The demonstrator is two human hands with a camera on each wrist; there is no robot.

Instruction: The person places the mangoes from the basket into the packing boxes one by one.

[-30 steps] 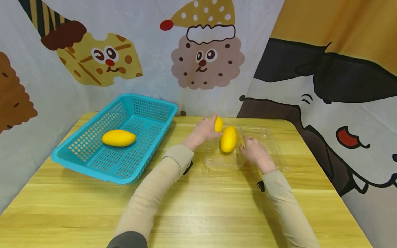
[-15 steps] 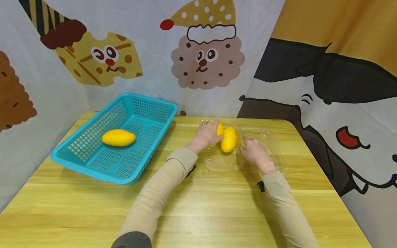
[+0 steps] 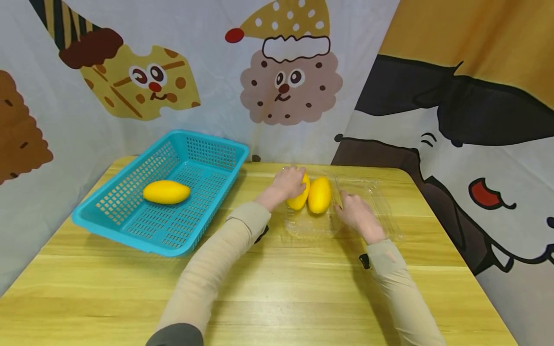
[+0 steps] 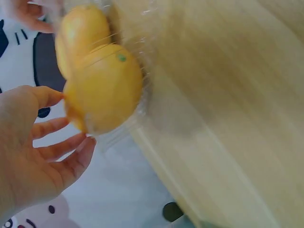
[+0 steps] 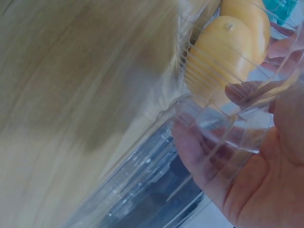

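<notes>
A clear plastic clamshell box (image 3: 309, 228) lies unfolded toward the back of the table, with two yellow mangoes side by side in its left half. My left hand (image 3: 289, 183) is over the left mango (image 3: 298, 194), its thumb and fingertips against one end in the left wrist view. The right mango (image 3: 319, 196) lies beside it, untouched by that hand. My right hand (image 3: 357, 214) grips the fold between the box's halves; the right wrist view shows thumb (image 5: 244, 92) and fingers around the clear plastic. A third mango (image 3: 166, 192) rests in the blue basket.
The blue perforated basket (image 3: 216, 218) stands at the left of the wooden table (image 3: 277, 298). The box's other half (image 3: 378, 202) extends right of my right hand. A printed cloth (image 3: 207, 57) hangs behind the table's back edge.
The left mango has come down into the box beside the other one. My left hand lowered with it, then shifted slightly back and left, uncovering more of it. My right hand has stayed put.
</notes>
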